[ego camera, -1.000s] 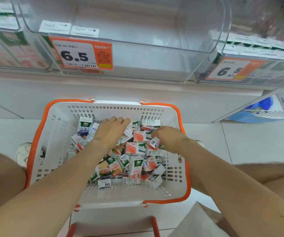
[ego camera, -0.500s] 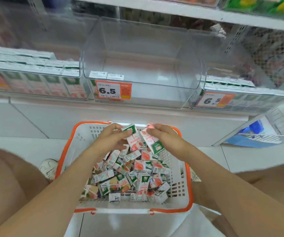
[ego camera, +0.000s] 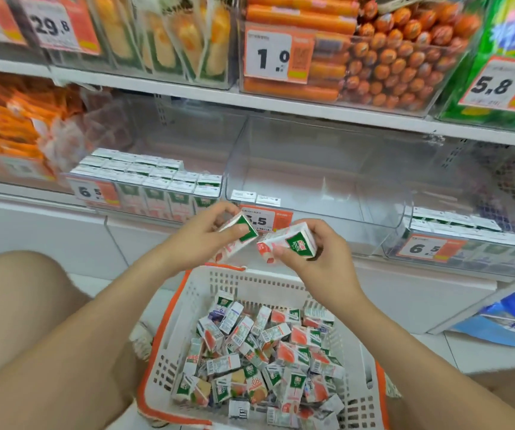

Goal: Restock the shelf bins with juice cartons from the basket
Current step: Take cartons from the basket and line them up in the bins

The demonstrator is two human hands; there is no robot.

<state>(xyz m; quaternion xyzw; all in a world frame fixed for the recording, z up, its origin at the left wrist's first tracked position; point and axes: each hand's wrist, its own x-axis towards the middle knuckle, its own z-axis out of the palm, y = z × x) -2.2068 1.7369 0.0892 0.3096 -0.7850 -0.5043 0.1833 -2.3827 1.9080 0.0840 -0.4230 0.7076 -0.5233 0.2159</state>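
Observation:
My left hand [ego camera: 200, 235] grips a small white, green and pink juice carton [ego camera: 240, 234], tilted. Beside it my right hand [ego camera: 315, 259] holds a second carton [ego camera: 290, 243] lying sideways. Both cartons hover above the far rim of the white, orange-trimmed basket [ego camera: 187, 308], just in front of the middle clear shelf bin [ego camera: 327, 193]. That bin holds only two cartons [ego camera: 254, 197] at its front left. Several more cartons [ego camera: 265, 358] lie jumbled in the basket.
A left bin [ego camera: 156, 184] and a right bin [ego camera: 455, 231] are filled with upright cartons, each with a 6.5 price tag. The shelf above carries sausages and packaged snacks. My bare knees flank the basket. A wire rack with blue packaging [ego camera: 507, 321] sits at lower right.
Both hands reached into the basket, each took one carton, and lifted them up toward the middle bin. The camera tilted up, bringing the upper shelf into view.

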